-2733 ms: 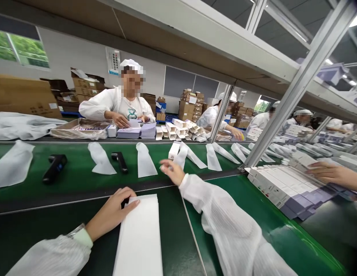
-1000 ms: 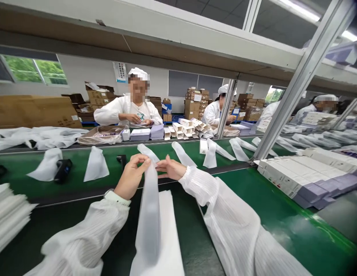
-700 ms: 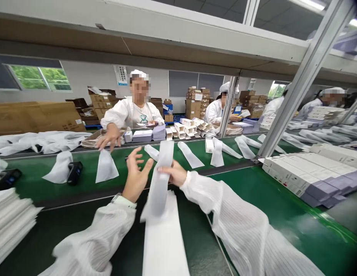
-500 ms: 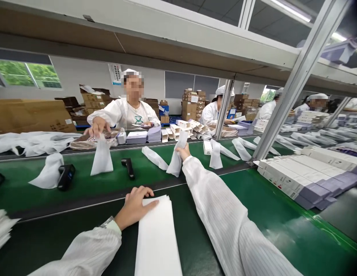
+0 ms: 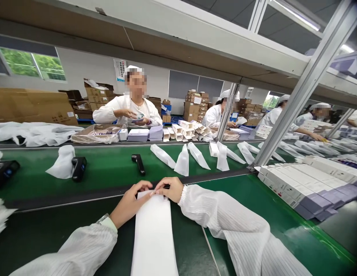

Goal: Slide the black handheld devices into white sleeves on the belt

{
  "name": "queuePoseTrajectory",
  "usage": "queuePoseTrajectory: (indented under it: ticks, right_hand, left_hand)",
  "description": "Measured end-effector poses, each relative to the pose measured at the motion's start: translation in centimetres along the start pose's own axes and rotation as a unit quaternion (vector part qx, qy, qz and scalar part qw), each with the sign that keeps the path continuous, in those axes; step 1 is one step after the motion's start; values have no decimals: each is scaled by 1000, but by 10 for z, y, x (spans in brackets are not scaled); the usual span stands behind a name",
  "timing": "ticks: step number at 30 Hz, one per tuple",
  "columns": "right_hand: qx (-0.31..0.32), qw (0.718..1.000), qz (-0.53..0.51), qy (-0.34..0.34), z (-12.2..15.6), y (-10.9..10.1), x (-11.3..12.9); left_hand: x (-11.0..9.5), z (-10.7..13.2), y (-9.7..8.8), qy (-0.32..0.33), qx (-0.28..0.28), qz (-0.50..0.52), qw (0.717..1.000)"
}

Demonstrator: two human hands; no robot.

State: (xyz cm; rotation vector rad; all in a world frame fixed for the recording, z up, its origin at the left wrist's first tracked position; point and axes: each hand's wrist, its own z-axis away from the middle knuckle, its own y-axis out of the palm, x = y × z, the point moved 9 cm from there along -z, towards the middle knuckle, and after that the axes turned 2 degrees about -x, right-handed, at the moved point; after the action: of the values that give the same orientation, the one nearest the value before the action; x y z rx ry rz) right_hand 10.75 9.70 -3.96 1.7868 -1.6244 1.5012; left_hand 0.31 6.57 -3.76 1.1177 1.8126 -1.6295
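Note:
A stack of long white foam bags (image 5: 154, 234) lies lengthwise on the green bench in front of me. My left hand (image 5: 129, 203) and my right hand (image 5: 170, 188) meet at its far end, fingers pinched on the top bag's edge. Beyond them on the conveyor belt (image 5: 109, 168) lie several opened white bags (image 5: 182, 161) and black handheld devices (image 5: 138, 163).
A white-coated worker (image 5: 128, 109) sits across the belt by a cardboard tray (image 5: 95, 134) and small box stacks (image 5: 146, 134). Rows of long white-and-purple boxes (image 5: 299, 180) lie at my right beside a slanted metal post (image 5: 302, 82). More workers sit further right.
My right hand laid a bag on the belt and came back to the stack, where both hands now pinch the top bag. The opposite worker took a bag off the belt.

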Motion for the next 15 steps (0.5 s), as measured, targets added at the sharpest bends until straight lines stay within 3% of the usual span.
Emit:
queuePoseTrajectory:
  ticks: [2, 4, 7, 10, 12, 15]
  right_hand:
    - [12, 1000, -18, 16, 1, 1, 1]
    - [47, 998, -34, -3, -1, 0, 8]
    - [139, 989, -37, -39, 0, 1, 17]
    - [221, 974, -40, -9, -2, 2, 12]
    - [174, 984, -25, 12, -18, -6, 3]
    - [16, 995, 88, 44, -55, -16, -16]
  left_hand:
    - [-5, -3, -3, 18, -4, 31, 999]
    - [-14, -5, 2, 44, 43, 30, 998]
    - [-25, -4, 10, 64, 123, 52, 989]
    - [-26, -3, 9, 52, 131, 132, 981]
    - [-22, -3, 8, 42, 117, 169, 978]
    - [-15, -3, 13, 31, 105, 144, 984]
